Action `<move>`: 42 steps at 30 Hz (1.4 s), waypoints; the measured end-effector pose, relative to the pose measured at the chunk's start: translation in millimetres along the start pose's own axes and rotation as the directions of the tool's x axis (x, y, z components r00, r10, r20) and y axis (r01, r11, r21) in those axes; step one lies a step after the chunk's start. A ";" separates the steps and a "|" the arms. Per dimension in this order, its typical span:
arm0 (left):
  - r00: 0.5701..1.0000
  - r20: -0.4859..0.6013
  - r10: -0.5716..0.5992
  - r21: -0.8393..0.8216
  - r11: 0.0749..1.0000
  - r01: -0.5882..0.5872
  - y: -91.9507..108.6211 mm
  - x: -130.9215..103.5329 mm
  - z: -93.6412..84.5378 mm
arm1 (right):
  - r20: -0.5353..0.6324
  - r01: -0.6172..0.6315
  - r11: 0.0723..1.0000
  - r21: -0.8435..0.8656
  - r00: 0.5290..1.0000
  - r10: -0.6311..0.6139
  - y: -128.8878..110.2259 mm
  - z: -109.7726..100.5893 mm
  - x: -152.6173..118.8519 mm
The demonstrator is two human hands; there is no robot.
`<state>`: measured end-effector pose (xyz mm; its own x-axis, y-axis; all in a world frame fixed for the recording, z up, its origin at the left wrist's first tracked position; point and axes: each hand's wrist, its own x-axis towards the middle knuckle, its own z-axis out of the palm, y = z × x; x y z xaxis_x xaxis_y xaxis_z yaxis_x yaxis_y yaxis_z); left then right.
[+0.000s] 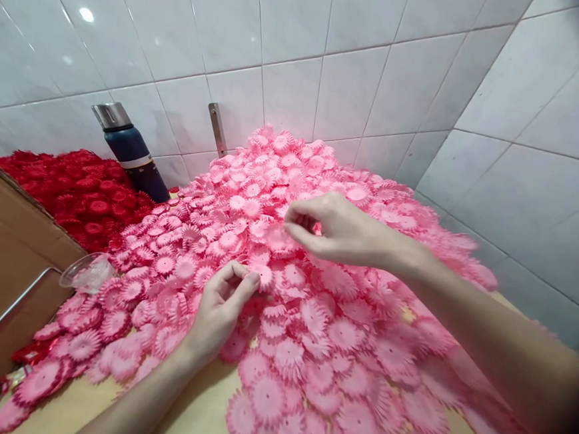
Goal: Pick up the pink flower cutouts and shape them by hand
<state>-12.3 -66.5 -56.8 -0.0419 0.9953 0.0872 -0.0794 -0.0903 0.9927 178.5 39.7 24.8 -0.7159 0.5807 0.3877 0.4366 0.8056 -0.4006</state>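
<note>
A large heap of pink flower-shaped petal discs (268,396) with fringed edges and small centre holes spreads beneath both of my hands. My left hand (222,305) is closed in a pinch, thumb against fingers, with a small pink petal disc (263,278) at its fingertips. Above and to the right, my right hand (333,228) has its thumb and forefinger brought together over the heap. A pale, blurred pink petal disc (278,237) shows at its fingertips. The fingers partly hide what each hand grips.
A dark blue bottle (131,158) with a steel cap leans at the back left, beside a pile of red petal discs (78,194). A clear plastic cup (89,273) lies near a cardboard box (9,275). Behind rises a tiled wall (295,23) with a metal strip (217,130).
</note>
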 end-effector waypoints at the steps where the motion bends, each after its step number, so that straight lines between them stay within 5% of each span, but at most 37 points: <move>1: 1.000 0.002 0.010 -0.005 1.000 -0.010 -0.9 -0.4 0.0 | -0.065 0.001 0.999 -0.039 0.998 -0.003 3.3 -1.6 -0.1; 4: 1.000 -0.001 0.026 -0.001 1.000 -0.026 -4.1 -1.7 1.3 | -0.233 -0.031 0.997 -0.074 0.972 0.013 11.4 -8.1 -1.8; 7: 1.000 -0.022 -0.001 -0.001 1.000 0.001 -5.4 -1.8 2.7 | -0.273 -0.057 0.996 -0.071 0.961 0.035 13.4 -13.1 -4.0; 18: 0.996 -0.092 0.018 -0.020 1.000 -0.020 -5.0 1.0 -2.1 | -0.094 -0.055 0.954 0.294 0.992 0.086 -2.7 -11.9 -4.3; 24: 0.997 -0.078 0.003 -0.052 0.999 -0.007 -5.1 0.7 -2.6 | 0.016 -0.005 0.985 0.170 1.000 0.003 -5.8 -17.9 -5.5; 31: 0.997 -0.071 -0.011 -0.052 0.999 0.008 -3.8 0.7 -1.9 | -0.070 0.007 0.980 0.198 0.998 0.007 -6.5 -13.9 -4.7; 42: 0.997 -0.072 -0.018 -0.042 0.999 0.015 -3.5 1.3 -0.9 | -0.017 0.036 0.994 0.099 0.999 -0.035 -2.7 -7.6 -5.8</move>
<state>-13.0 -64.9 -60.2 -0.1119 0.9917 0.0629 -0.1222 -0.0765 0.9895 185.6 35.0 29.9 -0.7213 0.5545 0.4151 0.3545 0.8104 -0.4665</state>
